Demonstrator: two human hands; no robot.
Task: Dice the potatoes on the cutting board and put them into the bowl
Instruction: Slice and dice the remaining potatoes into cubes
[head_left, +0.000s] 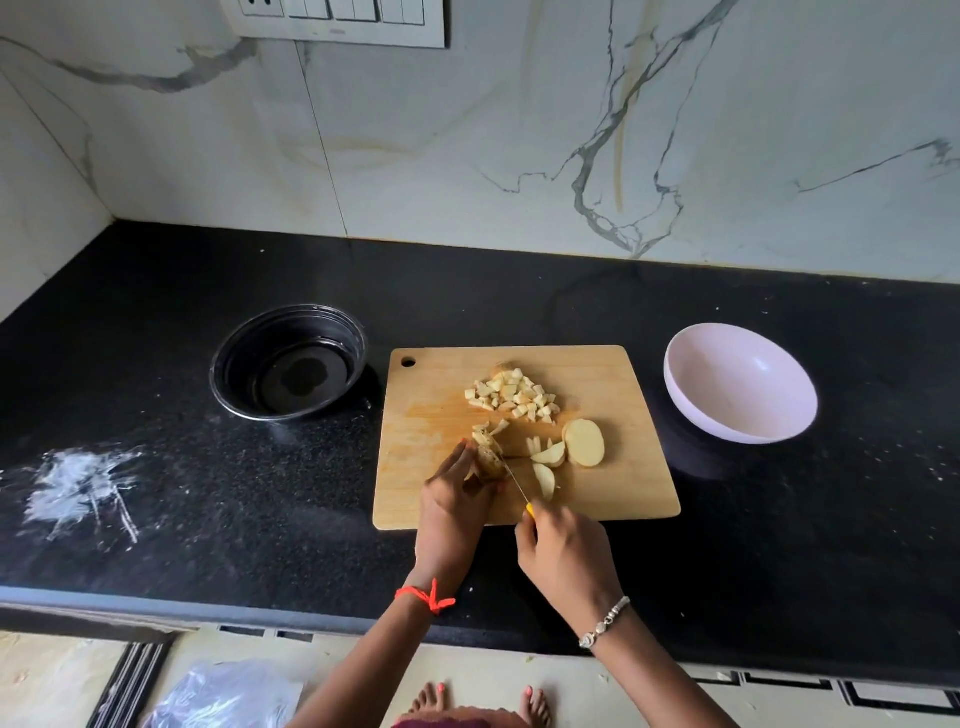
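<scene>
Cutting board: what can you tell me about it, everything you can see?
The cutting board looks like pale wood, a rectangle with rounded corners and a hole in its far left corner. It lies flat on the black counter between a black bowl and a pale pink bowl. On it lie a heap of diced potato, a few slices, and a potato piece that the left hand holds while the right hand grips a knife.

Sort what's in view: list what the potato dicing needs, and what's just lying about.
Job: cutting board, potato chunk held by the left hand, knife in the right hand grip, diced pile, slices, pink bowl (probable target).

Lying about: black bowl (unless it is the target), white powder smear, plastic bag on the floor, switch panel.
</scene>
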